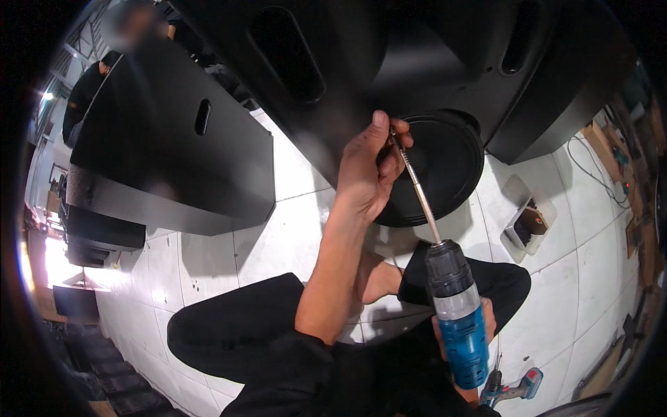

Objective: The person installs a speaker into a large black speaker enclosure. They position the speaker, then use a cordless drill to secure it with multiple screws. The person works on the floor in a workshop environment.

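Observation:
My right hand [489, 320] is wrapped around the body of a blue and black power drill [464, 337], mostly hidden behind it. A long metal driver bit [421, 194] runs from the chuck up and to the left. My left hand [375, 167] is closed around the bit's far end, thumb raised and fingers curled; whether a screw sits at the tip is too small to tell. Just beyond, a round black speaker [445, 163] with a raised rim sits at the lower edge of a large black cabinet [417, 76] with oblong openings.
Another black cabinet [174, 139] stands at the left, with a person [87, 97] behind it. A clear plastic tub [522, 233] holding small dark pieces rests on the white tiled floor [278, 243]. A second drill [511, 389] lies at the lower right. A cable [590, 174] trails at the right.

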Tool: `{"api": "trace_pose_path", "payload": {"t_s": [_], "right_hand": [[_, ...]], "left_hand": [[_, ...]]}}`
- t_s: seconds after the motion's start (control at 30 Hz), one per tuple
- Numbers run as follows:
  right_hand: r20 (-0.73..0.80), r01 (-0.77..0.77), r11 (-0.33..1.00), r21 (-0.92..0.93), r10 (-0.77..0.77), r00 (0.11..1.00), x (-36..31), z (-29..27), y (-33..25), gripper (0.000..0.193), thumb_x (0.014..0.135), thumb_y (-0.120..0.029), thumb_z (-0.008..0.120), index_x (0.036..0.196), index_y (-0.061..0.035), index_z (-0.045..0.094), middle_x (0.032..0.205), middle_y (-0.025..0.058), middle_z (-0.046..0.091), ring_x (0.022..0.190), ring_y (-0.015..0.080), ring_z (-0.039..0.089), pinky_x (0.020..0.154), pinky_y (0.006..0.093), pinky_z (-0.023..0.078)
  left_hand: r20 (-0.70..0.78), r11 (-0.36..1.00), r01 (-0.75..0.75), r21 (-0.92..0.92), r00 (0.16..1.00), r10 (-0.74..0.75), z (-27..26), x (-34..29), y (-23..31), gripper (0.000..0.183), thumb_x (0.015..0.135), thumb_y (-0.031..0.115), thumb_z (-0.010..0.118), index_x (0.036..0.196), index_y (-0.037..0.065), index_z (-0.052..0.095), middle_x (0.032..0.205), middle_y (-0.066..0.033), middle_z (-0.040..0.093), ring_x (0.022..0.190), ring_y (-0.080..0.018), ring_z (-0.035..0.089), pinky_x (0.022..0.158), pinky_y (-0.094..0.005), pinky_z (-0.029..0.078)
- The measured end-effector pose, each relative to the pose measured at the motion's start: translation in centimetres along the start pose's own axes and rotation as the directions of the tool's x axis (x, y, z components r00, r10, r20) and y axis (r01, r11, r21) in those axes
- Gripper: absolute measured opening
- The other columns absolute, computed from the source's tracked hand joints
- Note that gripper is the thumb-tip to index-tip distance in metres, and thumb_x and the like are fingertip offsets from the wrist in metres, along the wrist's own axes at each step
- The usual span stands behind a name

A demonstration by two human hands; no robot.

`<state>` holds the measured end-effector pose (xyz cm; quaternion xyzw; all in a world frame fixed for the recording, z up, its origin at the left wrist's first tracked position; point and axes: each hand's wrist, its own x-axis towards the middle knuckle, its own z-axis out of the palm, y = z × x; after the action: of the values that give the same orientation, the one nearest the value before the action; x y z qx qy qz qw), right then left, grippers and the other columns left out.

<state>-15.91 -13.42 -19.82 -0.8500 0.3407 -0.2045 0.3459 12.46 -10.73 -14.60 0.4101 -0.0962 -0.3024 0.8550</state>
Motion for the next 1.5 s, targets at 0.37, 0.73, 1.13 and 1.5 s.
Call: {"api": "trace_pose_path", "payload": {"t_s": [0.37,0.73,1.13,1.5], "right_hand": [[-0.264,0.259,0.948,0.183,-0.207,0.942,-0.2,3.9,-3.1,0.04,0.072,-0.027,0.08,0.094,-0.0045,0.056,0.074,0.0107,0.062,0.061,0.0243,0.064,0.06,0.034,0.054],[-0.132,0.104,0.946,0.308,-0.066,0.989,-1.6,3.8,-2.1,0.034,0.081,-0.018,0.073,0.101,-0.0046,0.05,0.082,0.0104,0.061,0.067,0.0204,0.065,0.056,0.0312,0.059],[-0.627,0.133,0.968,0.211,0.03,0.778,0.5,6.3,-5.0,0.036,0.095,-0.045,0.049,0.074,-0.0173,0.058,0.061,0.0036,0.059,0.052,0.0152,0.06,0.047,0.0294,0.049],[-0.624,0.294,0.91,-0.292,-0.414,0.662,-2.2,7.5,2.6,0.056,0.095,-0.055,0.034,0.076,-0.0098,0.06,0.068,0.0077,0.063,0.056,0.0205,0.062,0.058,0.0312,0.052]], "left_hand": [[0.187,0.996,-0.068,0.051,0.981,0.057,-1.3,0.7,1.2,0.034,0.096,0.023,0.05,0.113,-0.004,0.063,0.081,-0.0075,0.065,0.05,-0.003,0.042,0.047,-0.0156,0.032],[0.209,0.998,-0.043,0.036,0.977,0.034,-1.7,1.4,1.4,0.034,0.097,0.024,0.05,0.113,-0.004,0.062,0.083,-0.0063,0.062,0.052,-0.0028,0.038,0.049,-0.0159,0.029],[0.113,0.996,0.052,0.071,0.992,-0.059,-1.9,0.9,-0.6,0.037,0.1,0.027,0.046,0.115,-0.004,0.06,0.079,-0.0035,0.054,0.052,-0.0028,0.036,0.047,-0.0192,0.027],[0.146,0.945,0.057,-0.322,0.989,-0.009,-4.5,2.0,-3.4,0.015,0.096,0.019,0.055,0.098,0.005,0.059,0.072,0.0032,0.046,0.055,-0.0038,0.038,0.051,-0.0192,0.031]]}}
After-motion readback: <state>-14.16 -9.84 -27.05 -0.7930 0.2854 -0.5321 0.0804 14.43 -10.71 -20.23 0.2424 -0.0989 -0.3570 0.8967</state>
